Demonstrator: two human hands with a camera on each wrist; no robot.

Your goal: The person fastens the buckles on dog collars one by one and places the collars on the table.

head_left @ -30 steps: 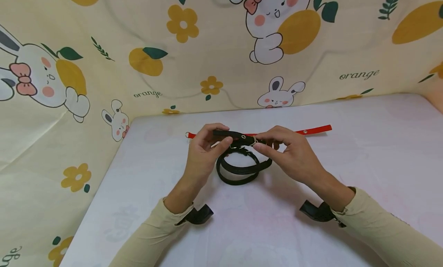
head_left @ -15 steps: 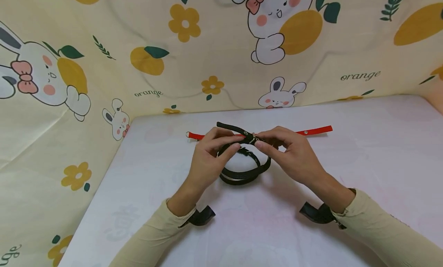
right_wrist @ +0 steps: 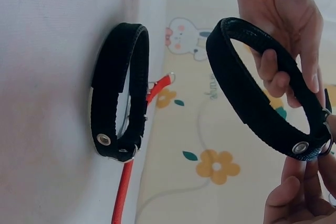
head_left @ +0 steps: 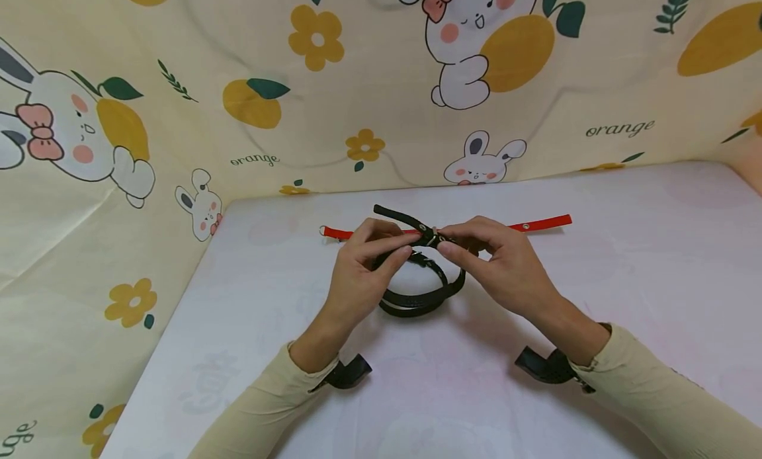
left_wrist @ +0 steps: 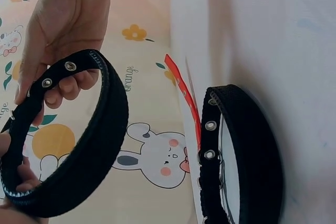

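Note:
Both hands work on a black collar (left_wrist: 113, 124) with metal eyelets, held bent in a loop above the table. In the head view, my left hand (head_left: 363, 274) pinches the band just left of the metal buckle (head_left: 433, 239). Opposite it, my right hand (head_left: 506, 267) grips the buckle side between thumb and fingers. The collar's strap end (head_left: 393, 212) passes through the buckle and sticks out up to the left. Below stands a second black collar (right_wrist: 113, 82), closed into a loop on the table.
A red collar (head_left: 544, 223) with eyelets lies stretched out behind the hands, its middle hidden by them. The white-covered table (head_left: 452, 399) ends at a wall cloth (head_left: 405, 108) printed with rabbits and oranges. Dark wrist mounts (head_left: 351, 372) hang below the sleeves.
My left hand has shifted slightly right, its fingers now closer to the buckle. The collar's strap end, earlier lying along the left fingers, now angles up free of them. The right hand stays put.

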